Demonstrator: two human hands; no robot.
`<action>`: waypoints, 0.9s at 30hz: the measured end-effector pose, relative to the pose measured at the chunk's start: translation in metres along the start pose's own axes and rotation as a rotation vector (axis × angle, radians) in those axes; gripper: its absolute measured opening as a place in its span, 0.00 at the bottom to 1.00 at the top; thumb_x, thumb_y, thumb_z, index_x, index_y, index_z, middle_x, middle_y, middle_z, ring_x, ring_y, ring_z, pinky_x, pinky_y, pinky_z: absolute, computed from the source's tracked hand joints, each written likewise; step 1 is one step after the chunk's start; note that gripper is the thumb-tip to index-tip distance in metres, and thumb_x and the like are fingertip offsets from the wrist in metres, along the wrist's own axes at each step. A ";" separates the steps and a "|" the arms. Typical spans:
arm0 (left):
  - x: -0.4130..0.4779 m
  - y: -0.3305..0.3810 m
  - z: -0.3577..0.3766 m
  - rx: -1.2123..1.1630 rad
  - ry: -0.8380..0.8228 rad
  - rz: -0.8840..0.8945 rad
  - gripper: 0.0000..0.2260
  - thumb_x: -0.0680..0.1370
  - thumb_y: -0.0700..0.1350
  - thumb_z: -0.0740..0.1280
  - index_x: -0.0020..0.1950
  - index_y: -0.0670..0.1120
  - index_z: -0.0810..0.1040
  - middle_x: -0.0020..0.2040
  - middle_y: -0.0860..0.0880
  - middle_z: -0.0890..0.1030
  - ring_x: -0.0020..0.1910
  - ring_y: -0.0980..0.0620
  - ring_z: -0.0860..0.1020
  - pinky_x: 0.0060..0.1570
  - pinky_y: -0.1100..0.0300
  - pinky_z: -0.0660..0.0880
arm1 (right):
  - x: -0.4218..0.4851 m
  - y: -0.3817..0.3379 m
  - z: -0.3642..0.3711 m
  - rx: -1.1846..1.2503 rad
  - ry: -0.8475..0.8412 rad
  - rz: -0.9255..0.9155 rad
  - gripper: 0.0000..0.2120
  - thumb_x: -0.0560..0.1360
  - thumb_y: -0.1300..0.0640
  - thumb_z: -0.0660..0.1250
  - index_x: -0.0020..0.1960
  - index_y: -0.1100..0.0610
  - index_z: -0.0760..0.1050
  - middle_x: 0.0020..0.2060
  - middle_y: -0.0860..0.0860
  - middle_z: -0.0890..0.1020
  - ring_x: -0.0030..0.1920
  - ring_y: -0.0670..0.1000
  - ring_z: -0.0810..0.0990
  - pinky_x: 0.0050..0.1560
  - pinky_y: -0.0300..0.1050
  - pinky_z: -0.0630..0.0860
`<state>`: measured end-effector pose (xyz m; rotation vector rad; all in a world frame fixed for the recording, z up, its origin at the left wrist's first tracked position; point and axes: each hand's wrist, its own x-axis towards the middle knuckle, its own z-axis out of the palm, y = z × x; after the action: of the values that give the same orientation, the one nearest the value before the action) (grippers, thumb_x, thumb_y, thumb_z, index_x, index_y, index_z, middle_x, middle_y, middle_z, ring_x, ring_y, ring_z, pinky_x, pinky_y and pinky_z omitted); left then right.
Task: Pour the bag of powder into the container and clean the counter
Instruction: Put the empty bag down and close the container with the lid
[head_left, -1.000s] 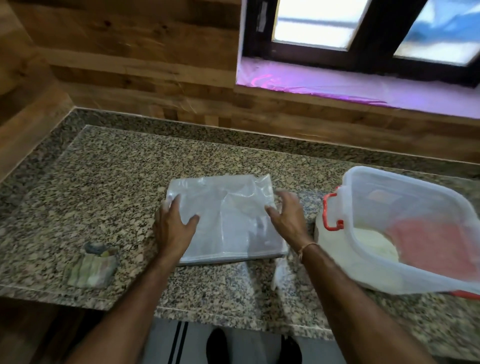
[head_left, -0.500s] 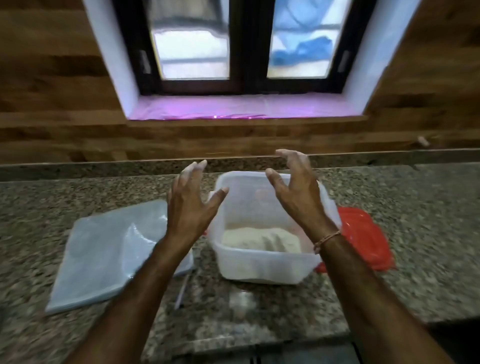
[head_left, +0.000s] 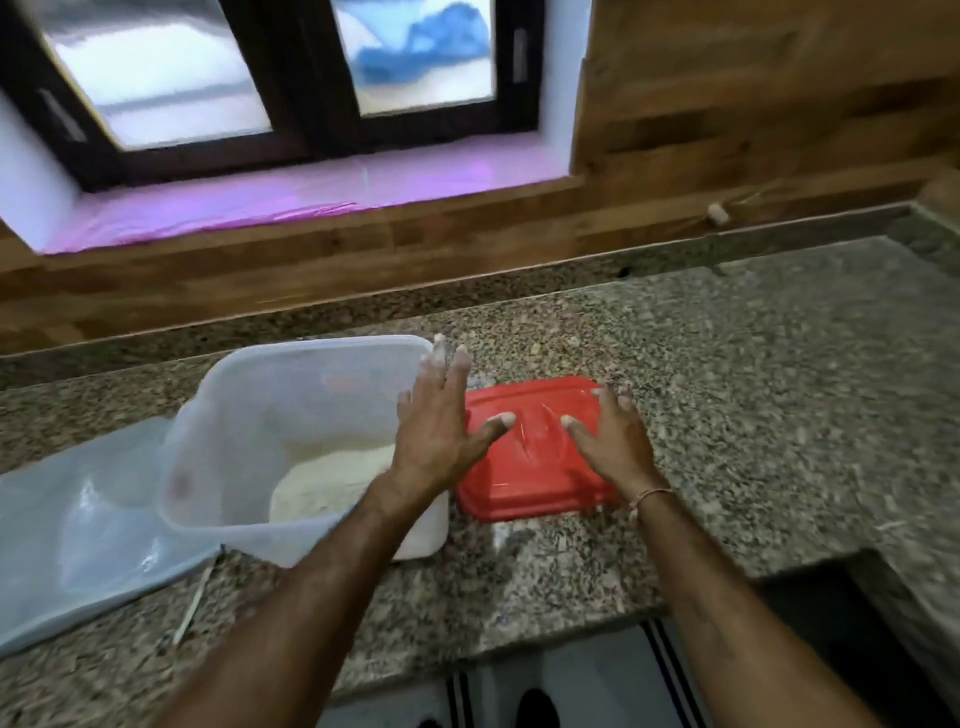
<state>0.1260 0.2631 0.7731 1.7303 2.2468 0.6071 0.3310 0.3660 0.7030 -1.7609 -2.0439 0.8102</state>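
A translucent plastic container (head_left: 249, 415) stands on the granite counter (head_left: 753, 389) with white powder (head_left: 332, 478) heaped in its bottom. To its left lies the flat, empty clear plastic bag (head_left: 78, 535). A red lid (head_left: 535, 457) lies flat on the counter just right of the container. My left hand (head_left: 436, 431) hovers with fingers spread over the lid's left edge, beside the container's right wall. My right hand (head_left: 615, 447) hovers, fingers apart, over the lid's right part. Neither hand holds anything, and both have powder on the fingertips.
A wood-panelled wall and a window with a pink-lined sill (head_left: 291, 202) rise behind the counter. A thin pale strip (head_left: 195, 605) lies on the counter by the bag. The counter's front edge steps back at the right (head_left: 810, 566). Feet show on the floor below.
My view has swung right. Both hands left the bag, passed over the container, and now hover over the red lid.
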 end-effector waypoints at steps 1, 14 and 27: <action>0.003 0.001 0.003 0.010 0.008 -0.020 0.45 0.76 0.70 0.63 0.84 0.50 0.49 0.84 0.48 0.41 0.83 0.47 0.44 0.77 0.33 0.52 | 0.003 0.010 0.004 -0.022 -0.042 0.043 0.31 0.78 0.44 0.71 0.75 0.57 0.67 0.67 0.62 0.74 0.65 0.62 0.76 0.58 0.50 0.74; 0.016 0.015 0.014 0.101 0.045 -0.149 0.45 0.78 0.66 0.64 0.84 0.49 0.45 0.83 0.49 0.36 0.82 0.48 0.37 0.79 0.36 0.44 | 0.031 0.059 0.031 0.099 -0.082 0.383 0.52 0.66 0.39 0.80 0.80 0.46 0.55 0.71 0.62 0.69 0.69 0.66 0.71 0.67 0.63 0.71; 0.016 0.013 0.013 0.080 0.041 -0.134 0.45 0.78 0.68 0.63 0.84 0.48 0.45 0.83 0.46 0.36 0.83 0.46 0.38 0.78 0.35 0.46 | 0.024 0.068 0.003 1.034 0.030 0.519 0.35 0.72 0.62 0.78 0.75 0.53 0.70 0.61 0.56 0.82 0.49 0.55 0.85 0.48 0.56 0.85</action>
<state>0.1387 0.2839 0.7691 1.5992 2.4227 0.5352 0.3789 0.3936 0.6567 -1.5778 -0.7849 1.5817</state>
